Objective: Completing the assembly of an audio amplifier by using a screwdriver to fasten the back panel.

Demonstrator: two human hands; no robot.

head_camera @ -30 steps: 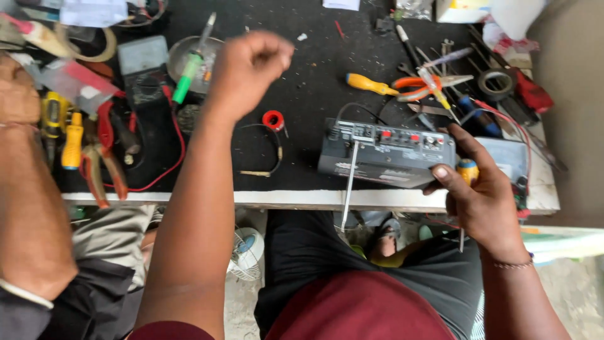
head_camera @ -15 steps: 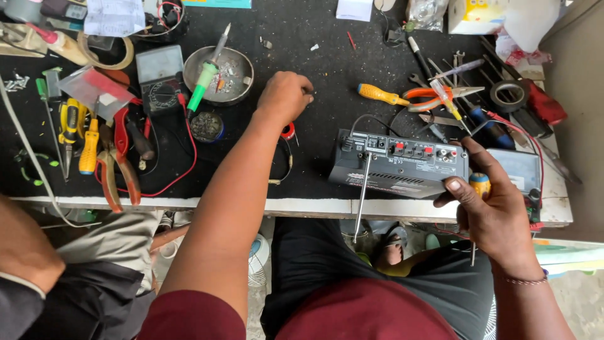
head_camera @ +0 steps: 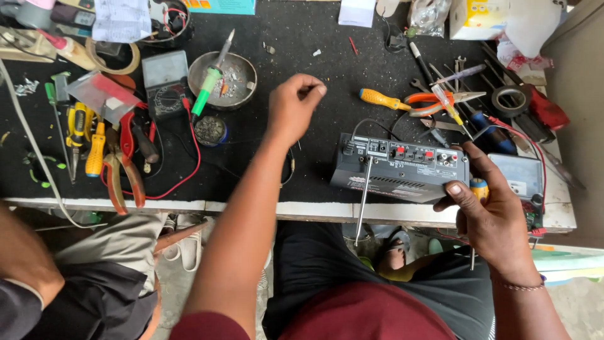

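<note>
I see the black amplifier box (head_camera: 402,169) at the worktop's (head_camera: 302,56) front edge. Just behind it lie an orange-handled screwdriver (head_camera: 380,99) and pliers (head_camera: 440,99); a metal bowl (head_camera: 223,79) sits further left. My right hand (head_camera: 491,217) braces the box's right end while gripping a small screwdriver (head_camera: 478,189). My left hand (head_camera: 293,108) hovers mid-worktop, fingertips pinched shut; what they hold is too small to tell.
</note>
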